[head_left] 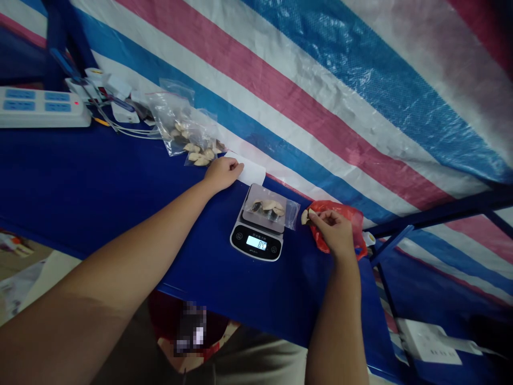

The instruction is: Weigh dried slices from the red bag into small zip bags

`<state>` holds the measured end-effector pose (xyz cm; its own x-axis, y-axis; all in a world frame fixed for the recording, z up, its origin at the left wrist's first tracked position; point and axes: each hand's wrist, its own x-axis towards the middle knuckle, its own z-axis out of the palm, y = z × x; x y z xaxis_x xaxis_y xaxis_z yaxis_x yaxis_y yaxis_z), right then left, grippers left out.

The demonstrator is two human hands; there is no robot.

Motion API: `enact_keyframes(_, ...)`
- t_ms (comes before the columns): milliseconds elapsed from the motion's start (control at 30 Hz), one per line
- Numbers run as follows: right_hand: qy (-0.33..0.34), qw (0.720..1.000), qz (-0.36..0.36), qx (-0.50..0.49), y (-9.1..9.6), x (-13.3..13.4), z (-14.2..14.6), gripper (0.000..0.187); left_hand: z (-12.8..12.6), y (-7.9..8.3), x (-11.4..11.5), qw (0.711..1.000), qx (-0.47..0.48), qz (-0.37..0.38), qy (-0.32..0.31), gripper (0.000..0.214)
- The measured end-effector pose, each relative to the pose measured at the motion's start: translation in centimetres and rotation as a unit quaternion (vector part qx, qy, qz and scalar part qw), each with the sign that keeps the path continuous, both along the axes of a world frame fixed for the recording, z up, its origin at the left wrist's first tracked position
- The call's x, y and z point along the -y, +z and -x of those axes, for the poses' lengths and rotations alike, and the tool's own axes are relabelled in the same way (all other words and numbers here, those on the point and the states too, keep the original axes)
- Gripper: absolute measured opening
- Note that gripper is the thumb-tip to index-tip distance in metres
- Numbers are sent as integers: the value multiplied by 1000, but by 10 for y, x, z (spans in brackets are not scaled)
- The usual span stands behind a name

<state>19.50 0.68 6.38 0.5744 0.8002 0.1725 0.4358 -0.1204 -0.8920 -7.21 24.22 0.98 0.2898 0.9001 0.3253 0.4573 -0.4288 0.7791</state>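
My right hand (334, 230) pinches a pale cream piece (305, 216), which looks like a dried mushroom slice, in front of a red plastic bag (355, 216). Left of it a small digital scale (256, 247) has a lit display that seems to read 8.4. On its plate lies a clear bag (292, 214) with several pale, dark-edged pieces (267, 207) in it. My left hand (224, 174) rests by a white sheet of paper (250, 171) behind the scale, its fingers curled; whether they hold anything is hidden.
Several clear bags of similar pieces (200, 152) lie beyond my left hand. A white power strip (44, 108), chargers and cables (124, 109) sit at the far left of the blue table (100, 182). Striped plastic sheeting (280, 91) hangs behind the table; a metal frame bar (441, 211) is at right.
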Motion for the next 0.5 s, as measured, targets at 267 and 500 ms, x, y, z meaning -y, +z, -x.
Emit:
enact_keyframes(267,-28,999,16,27,-11,-6,-5,49,-1,-1,-1,1000,21,-15,-2,38)
enact_keyframes(500,-36,998,23,47,-16,-6,-6,45,-3,4,4,998,61,7,-29,40)
